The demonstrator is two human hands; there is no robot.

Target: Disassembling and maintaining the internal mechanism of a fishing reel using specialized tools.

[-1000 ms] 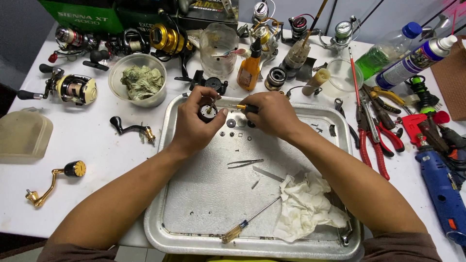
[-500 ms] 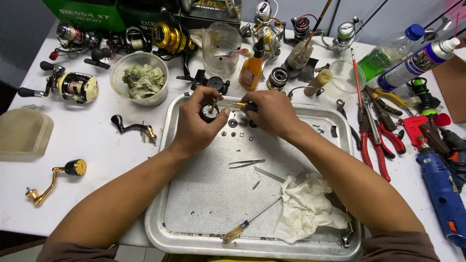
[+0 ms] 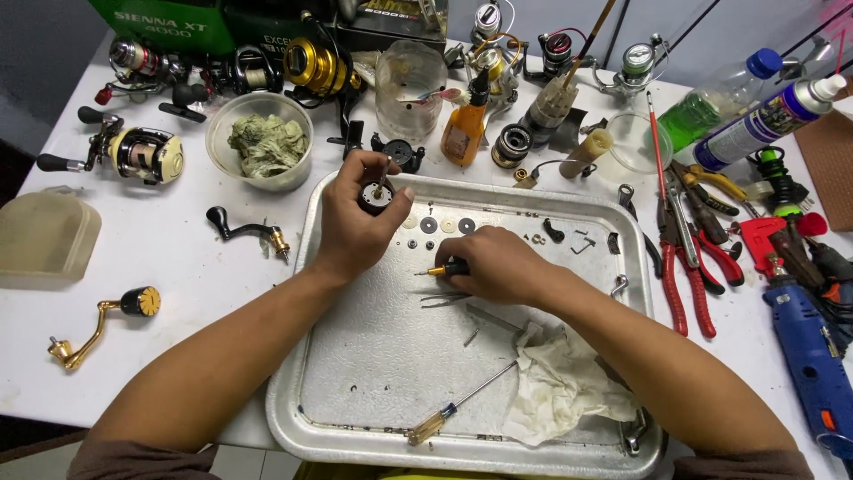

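Metal, dull and scuffed, is forming the shallow rectangular tray lying under both your hands on the white surface. Your left hand is pinching a small round black reel part near the tray's far rim, its fingers clenched around it and hiding most of its shape. Your right hand is gripping a small screwdriver; only its yellow and black handle end is showing. Beside your right forearm, a crumpled whitish rag is resting.

Silver tray, red-handled pliers — blue drill, green bottle.
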